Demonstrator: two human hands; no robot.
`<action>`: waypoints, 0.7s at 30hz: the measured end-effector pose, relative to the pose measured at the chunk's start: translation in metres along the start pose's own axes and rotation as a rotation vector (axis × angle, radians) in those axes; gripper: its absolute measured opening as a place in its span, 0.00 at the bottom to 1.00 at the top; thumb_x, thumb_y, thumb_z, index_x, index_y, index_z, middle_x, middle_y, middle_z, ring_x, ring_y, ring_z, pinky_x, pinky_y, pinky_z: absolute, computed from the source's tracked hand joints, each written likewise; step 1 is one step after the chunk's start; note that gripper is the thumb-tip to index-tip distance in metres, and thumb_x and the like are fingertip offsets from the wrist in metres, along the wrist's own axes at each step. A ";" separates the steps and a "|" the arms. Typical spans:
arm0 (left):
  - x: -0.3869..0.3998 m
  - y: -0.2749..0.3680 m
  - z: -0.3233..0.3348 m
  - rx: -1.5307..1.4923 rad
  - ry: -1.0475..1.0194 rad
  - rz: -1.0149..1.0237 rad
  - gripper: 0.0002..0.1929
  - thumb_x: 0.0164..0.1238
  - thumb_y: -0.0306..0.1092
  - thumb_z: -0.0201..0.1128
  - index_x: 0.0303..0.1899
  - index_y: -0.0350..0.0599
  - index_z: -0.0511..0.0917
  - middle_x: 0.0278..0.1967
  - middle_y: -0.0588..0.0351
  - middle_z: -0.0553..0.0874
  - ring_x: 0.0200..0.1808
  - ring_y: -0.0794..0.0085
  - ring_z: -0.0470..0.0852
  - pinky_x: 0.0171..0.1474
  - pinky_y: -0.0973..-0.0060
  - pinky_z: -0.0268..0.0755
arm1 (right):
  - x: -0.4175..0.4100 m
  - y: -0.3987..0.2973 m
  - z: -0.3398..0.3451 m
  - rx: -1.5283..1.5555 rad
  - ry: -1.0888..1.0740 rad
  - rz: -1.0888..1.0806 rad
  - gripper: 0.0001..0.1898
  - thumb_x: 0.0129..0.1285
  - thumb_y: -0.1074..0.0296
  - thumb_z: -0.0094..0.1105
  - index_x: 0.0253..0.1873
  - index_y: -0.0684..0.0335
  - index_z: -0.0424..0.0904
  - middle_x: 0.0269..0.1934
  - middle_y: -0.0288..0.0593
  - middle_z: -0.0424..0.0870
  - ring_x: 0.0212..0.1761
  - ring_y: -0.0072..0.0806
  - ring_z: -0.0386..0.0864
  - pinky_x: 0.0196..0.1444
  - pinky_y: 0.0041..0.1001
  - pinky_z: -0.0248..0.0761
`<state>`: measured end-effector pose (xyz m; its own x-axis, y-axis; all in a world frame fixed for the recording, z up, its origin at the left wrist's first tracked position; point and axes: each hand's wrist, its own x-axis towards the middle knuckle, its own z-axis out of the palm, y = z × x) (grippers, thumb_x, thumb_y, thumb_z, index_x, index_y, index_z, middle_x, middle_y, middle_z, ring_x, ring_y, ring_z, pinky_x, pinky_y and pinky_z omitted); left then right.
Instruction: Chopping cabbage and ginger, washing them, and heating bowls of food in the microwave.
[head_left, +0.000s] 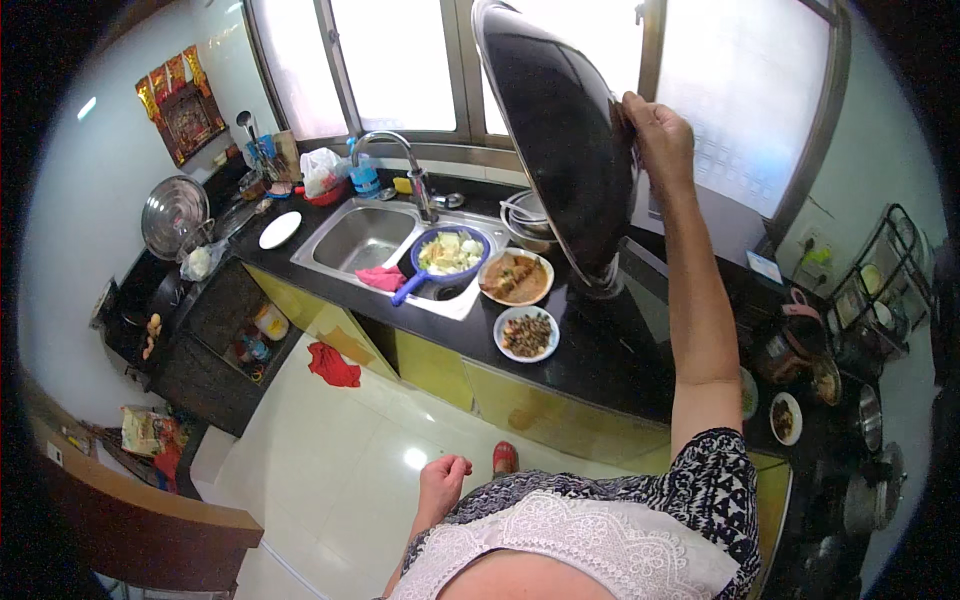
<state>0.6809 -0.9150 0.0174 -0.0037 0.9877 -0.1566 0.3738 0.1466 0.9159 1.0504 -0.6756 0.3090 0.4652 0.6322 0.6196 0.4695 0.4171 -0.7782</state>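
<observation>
My right hand (664, 142) is raised in front of the window, shut on the handle side of a large dark domed wok lid (559, 127). The lid is tilted almost upright over the counter, its rim facing left. Below it stand a bowl of food in brown sauce (516, 277) and a bowl of chopped dark food (526, 334). Stacked metal bowls (526, 217) are partly hidden behind the lid. My left hand (444, 480) hangs low over the floor beside my body, its fingers curled; nothing shows in it.
A blue-handled colander (450, 253) of cut vegetables rests over the double sink (352, 238), beside a pink cloth (381, 278). A white plate (280, 230) lies left of the sink. On the right counter are a small bowl (785, 418) and a metal rack (877, 277). A red cloth (334, 364) lies on the floor.
</observation>
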 end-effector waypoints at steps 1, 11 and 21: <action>0.013 0.004 -0.005 -0.007 0.007 -0.003 0.13 0.63 0.34 0.53 0.30 0.33 0.81 0.24 0.52 0.84 0.29 0.73 0.82 0.36 0.77 0.73 | 0.007 0.010 0.017 0.083 0.049 0.029 0.23 0.59 0.48 0.57 0.33 0.68 0.80 0.18 0.34 0.73 0.19 0.17 0.67 0.21 0.20 0.61; 0.159 0.031 -0.057 0.096 0.043 0.012 0.13 0.62 0.35 0.54 0.31 0.34 0.82 0.25 0.51 0.85 0.28 0.72 0.82 0.35 0.76 0.73 | 0.061 0.101 0.158 0.613 -0.053 0.547 0.18 0.57 0.53 0.58 0.34 0.66 0.77 0.20 0.38 0.75 0.17 0.23 0.72 0.20 0.24 0.73; 0.284 0.018 -0.079 -0.126 -0.240 -0.062 0.13 0.67 0.36 0.53 0.30 0.34 0.77 0.18 0.58 0.77 0.12 0.80 0.71 0.14 0.80 0.60 | 0.064 0.172 0.281 0.907 0.010 0.806 0.14 0.55 0.61 0.57 0.34 0.70 0.73 0.25 0.48 0.76 0.22 0.35 0.77 0.25 0.36 0.79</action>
<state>0.6133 -0.6272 0.0185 0.2026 0.9374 -0.2831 0.2612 0.2269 0.9382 0.9506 -0.3801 0.1857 0.3894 0.9177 -0.0781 -0.6516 0.2146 -0.7276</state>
